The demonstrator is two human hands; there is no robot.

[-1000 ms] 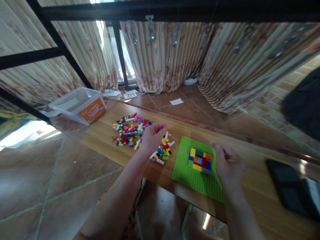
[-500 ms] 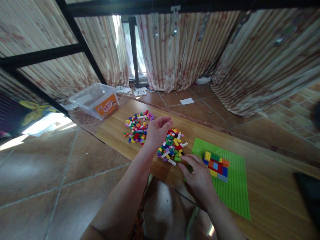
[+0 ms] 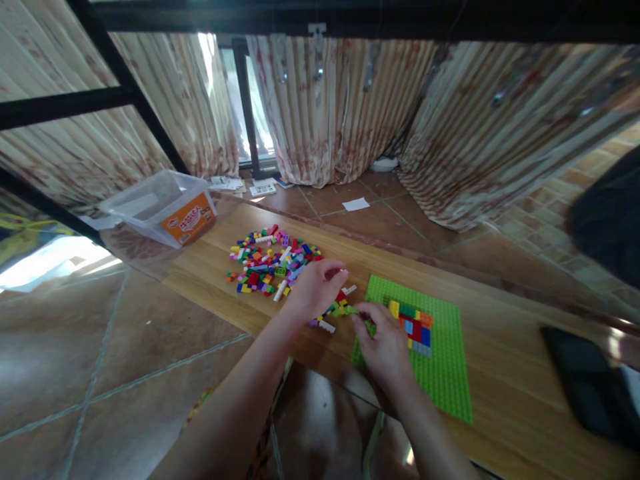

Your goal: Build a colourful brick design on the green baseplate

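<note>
My left hand (image 3: 317, 288) hovers over the right part of a pile of loose toy bricks (image 3: 257, 280), its fingers curled together; whatever it may hold is hidden. My right hand (image 3: 384, 343) is at the left edge of a green baseplate (image 3: 445, 373), with thumb and forefinger closed on a lime green brick (image 3: 352, 311) beside the pile. On the baseplate sits a flat block of joined bricks (image 3: 416, 328) in yellow, green, orange, red, blue and grey, with a light blue piece in its middle. My right hand partly covers its left side.
A clear plastic bin (image 3: 160, 208) with an orange label stands at the far left end of the wooden table (image 3: 505, 373). A black flat object (image 3: 585, 380) lies at the right. Behind are curtains (image 3: 310, 113) and a paper sheet (image 3: 356, 204) on the tiled floor.
The camera view has turned slightly right. My left hand has moved right across the pile, closer to my right hand. My right thumb and forefinger have closed on the lime green brick.
</note>
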